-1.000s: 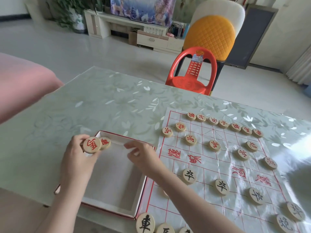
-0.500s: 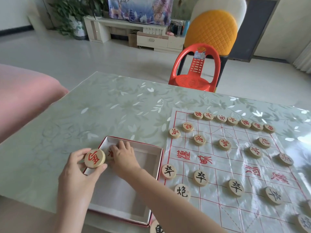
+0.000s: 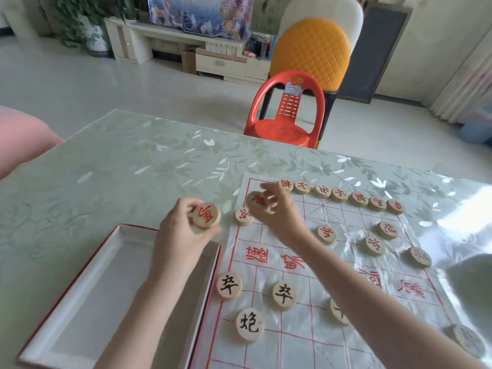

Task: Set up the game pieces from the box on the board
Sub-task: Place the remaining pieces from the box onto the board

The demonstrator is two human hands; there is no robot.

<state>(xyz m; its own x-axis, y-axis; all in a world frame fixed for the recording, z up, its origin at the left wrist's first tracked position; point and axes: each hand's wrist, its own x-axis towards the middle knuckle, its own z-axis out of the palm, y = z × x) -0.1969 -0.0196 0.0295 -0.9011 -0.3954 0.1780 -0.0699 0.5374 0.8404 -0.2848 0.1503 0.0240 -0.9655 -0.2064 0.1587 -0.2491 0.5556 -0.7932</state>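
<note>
My left hand (image 3: 178, 235) grips a round wooden piece with a red character (image 3: 206, 216) above the far right corner of the white box (image 3: 87, 283). My right hand (image 3: 277, 211) pinches another red-marked piece (image 3: 257, 200) over the far left corner of the plastic board sheet (image 3: 332, 278). The box interior shows no pieces. A row of red pieces (image 3: 340, 194) lines the board's far edge, and black-marked pieces (image 3: 283, 294) stand on the near half. My right forearm hides part of the board.
The board and box lie on a glass-topped table with a green leaf pattern (image 3: 127, 166). A red plastic chair (image 3: 286, 113) stands beyond the far table edge. A pink cushion (image 3: 18, 139) is at the left.
My right hand took a red piece from the box's far corner and carried it over to the board's far left corner. My left hand moved right with its piece.
</note>
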